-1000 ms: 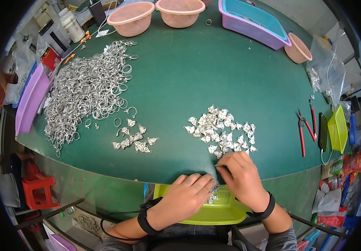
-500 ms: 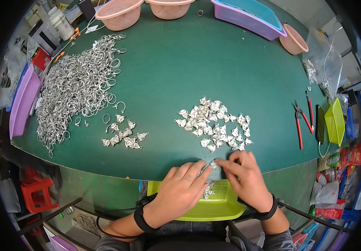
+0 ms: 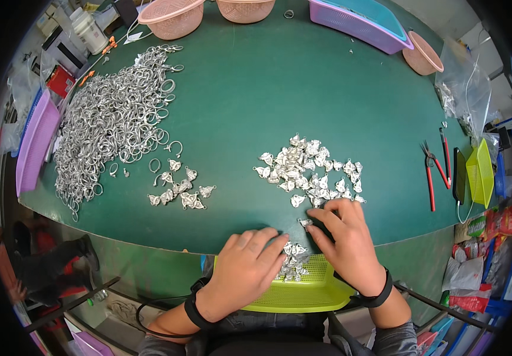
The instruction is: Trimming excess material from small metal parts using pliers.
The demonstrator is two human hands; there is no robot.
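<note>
My right hand (image 3: 348, 237) is at the table's near edge, with a small silver metal charm (image 3: 305, 223) between its thumb and index fingertip. My left hand (image 3: 244, 267) lies palm down beside it, fingers stretched and slightly bent. Its fingertips are next to a cluster of silver charms (image 3: 293, 261), some of them inside the lime-green basket (image 3: 303, 301) below the edge. Beyond my right hand is a loose heap of similar charms (image 3: 294, 163). A smaller group of charms (image 3: 179, 190) lies to the left.
A large pile of silver rings (image 3: 110, 113) covers the green table's left side. Red-handled pliers (image 3: 431, 178) and a dark phone-like device (image 3: 459, 176) lie right. Pink baskets (image 3: 176, 21) and a purple tray (image 3: 363, 26) line the far edge. A person's leg (image 3: 60, 255) shows lower left.
My hands have moved apart: the right went up toward the heap and has a charm at its fingertips, the left drew back slightly. More charms now show over the green basket.
</note>
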